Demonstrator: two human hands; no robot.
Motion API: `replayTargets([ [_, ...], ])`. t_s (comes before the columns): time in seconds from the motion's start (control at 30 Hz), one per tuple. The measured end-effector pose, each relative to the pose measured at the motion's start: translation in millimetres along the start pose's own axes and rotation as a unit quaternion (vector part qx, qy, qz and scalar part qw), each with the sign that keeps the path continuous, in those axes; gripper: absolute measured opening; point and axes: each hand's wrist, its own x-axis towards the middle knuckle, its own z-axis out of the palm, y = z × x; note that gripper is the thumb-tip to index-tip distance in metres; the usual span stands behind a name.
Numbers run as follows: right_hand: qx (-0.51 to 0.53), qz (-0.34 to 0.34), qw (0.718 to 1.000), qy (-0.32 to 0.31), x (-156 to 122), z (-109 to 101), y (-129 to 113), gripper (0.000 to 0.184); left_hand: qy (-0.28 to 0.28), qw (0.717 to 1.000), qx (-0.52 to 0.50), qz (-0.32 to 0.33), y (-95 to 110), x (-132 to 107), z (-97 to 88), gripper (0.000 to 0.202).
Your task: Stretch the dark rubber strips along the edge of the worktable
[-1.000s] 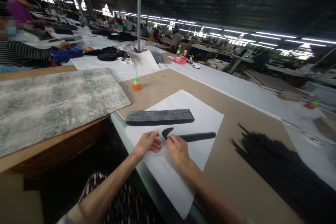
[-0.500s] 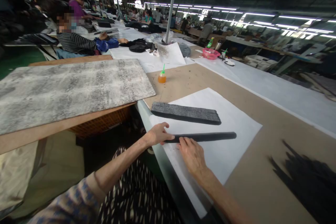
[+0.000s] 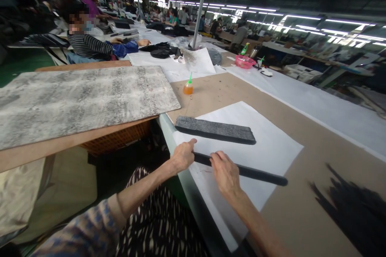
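A long narrow black strip (image 3: 261, 174), seemingly fabric, slants across a white paper sheet (image 3: 273, 140) at the table edge. My left hand (image 3: 183, 156) is closed on its near left end, with the thumb side up; the very end is hidden by the fingers. Further along, my right hand (image 3: 224, 172) pinches the same strip from above, its fingers bent over it. Just beyond lies a flat grey bundle (image 3: 215, 129) with a dark side, apart from both hands.
Behind the bundle stands a small bottle of orange liquid (image 3: 188, 87) with a green nozzle. A mottled grey board (image 3: 90, 100) lies to the left. Dark strips (image 3: 350, 209) are heaped at the right. A pink basket (image 3: 244, 62) sits farther back, and a co-worker in stripes (image 3: 90, 44) sits across.
The black strip's far end has swung toward me and to the right. My right hand has shifted slightly right along with it. The grey bundle stays put on the paper.
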Motion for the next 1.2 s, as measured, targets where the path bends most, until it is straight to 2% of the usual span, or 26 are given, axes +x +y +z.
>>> replayTargets([
  [0.23, 0.121, -0.039, 0.991, -0.033, 25, 15, -5, 0.024, 0.044, 0.998, -0.043, 0.034, -3, 1, 19.7, 0.048],
  [0.37, 0.093, -0.057, 0.994, -0.008, 27, 26, -9, 0.023, 0.043, 0.996, -0.036, 0.066, -10, 1, 15.6, 0.042],
  [0.6, 0.065, -0.080, 0.994, 0.020, 26, 28, -9, 0.020, 0.024, 0.989, 0.086, 0.120, -18, 3, -0.4, 0.029],
  [0.73, 0.065, -0.091, 0.993, 0.035, 25, 31, -7, 0.019, 0.046, 0.976, 0.139, 0.159, -20, 4, 2.0, 0.024],
  [0.97, 0.044, -0.148, 0.985, 0.073, 21, 36, 3, 0.023, 0.082, 0.958, 0.171, 0.215, -29, 1, 10.4, 0.017],
  [1.2, 0.045, -0.160, 0.984, 0.067, 20, 36, 6, 0.023, 0.050, 0.934, 0.212, 0.283, -32, 0, 3.1, 0.012],
])
